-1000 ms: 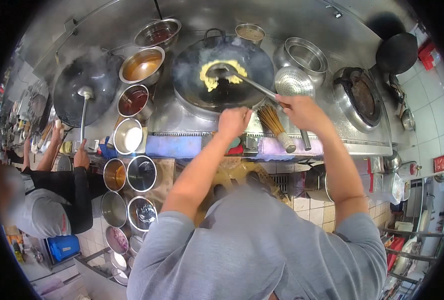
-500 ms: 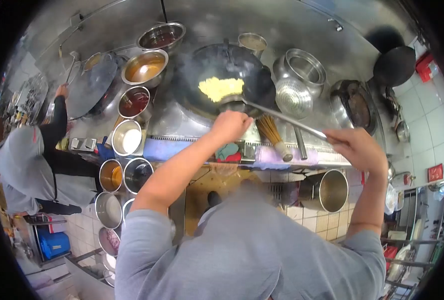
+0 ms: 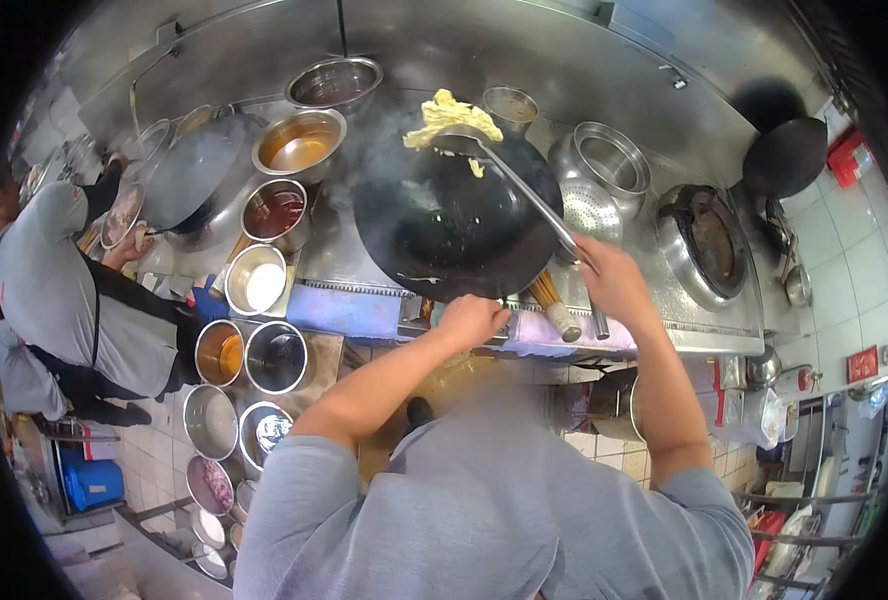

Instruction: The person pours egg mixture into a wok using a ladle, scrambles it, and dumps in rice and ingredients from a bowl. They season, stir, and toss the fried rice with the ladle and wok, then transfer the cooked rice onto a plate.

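Note:
My left hand (image 3: 472, 324) is closed at the near rim of a large black wok (image 3: 434, 240), which is tilted. The wok's handle is hidden by my fingers. In my right hand (image 3: 614, 278) is the handle of a long metal ladle (image 3: 534, 200) that reaches across the wok. Its bowl lies at the far side, against a mass of yellow cooked egg (image 3: 451, 118). A small piece of egg hangs just below the bowl, and a few bits stick to the wok. Smoke or steam rises at the wok's left.
Left of the wok stand metal bowls of orange liquid (image 3: 299, 145) and red sauce (image 3: 275, 210). A perforated strainer (image 3: 589, 210), a bamboo brush (image 3: 556, 308) and a metal pot (image 3: 612, 158) are to the right. Another person (image 3: 74, 270) works at a wok far left.
The egg has gone from the wok's middle to its far side and stretched out. The wok has tilted and come nearer. My right hand has pushed the ladle forward and left.

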`<state>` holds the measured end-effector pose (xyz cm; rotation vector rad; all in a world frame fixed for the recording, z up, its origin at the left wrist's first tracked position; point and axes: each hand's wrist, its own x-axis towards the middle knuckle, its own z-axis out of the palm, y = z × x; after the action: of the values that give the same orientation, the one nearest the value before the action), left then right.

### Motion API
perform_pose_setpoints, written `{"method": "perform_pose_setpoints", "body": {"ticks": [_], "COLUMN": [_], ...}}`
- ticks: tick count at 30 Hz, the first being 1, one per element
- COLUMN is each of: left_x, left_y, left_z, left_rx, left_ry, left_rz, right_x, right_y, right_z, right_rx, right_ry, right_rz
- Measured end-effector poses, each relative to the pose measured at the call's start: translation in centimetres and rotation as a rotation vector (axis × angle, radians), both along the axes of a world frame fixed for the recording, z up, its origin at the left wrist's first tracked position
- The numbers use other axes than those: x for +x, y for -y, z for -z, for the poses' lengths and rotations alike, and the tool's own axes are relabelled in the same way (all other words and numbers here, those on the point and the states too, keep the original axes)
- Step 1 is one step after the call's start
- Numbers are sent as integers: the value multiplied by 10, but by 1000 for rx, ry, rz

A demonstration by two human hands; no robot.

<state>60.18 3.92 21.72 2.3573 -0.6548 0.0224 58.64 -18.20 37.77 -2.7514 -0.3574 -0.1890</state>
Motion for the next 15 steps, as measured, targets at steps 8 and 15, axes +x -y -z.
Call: {"method": "perform_pose_setpoints", "body": {"ticks": [8, 15], "left_x": [93, 45], "left_y": [-10, 13], "left_z": [-18, -18], "left_rx": [-7, -50], "left_ry": [204, 589], "left_rz": [-116, -452], "right_x": [-60, 61], "right_y": [47, 77], "right_z": [-50, 54], "right_rx": [73, 275], "right_ry": [-254, -262], "right_rz": [13, 48]}}
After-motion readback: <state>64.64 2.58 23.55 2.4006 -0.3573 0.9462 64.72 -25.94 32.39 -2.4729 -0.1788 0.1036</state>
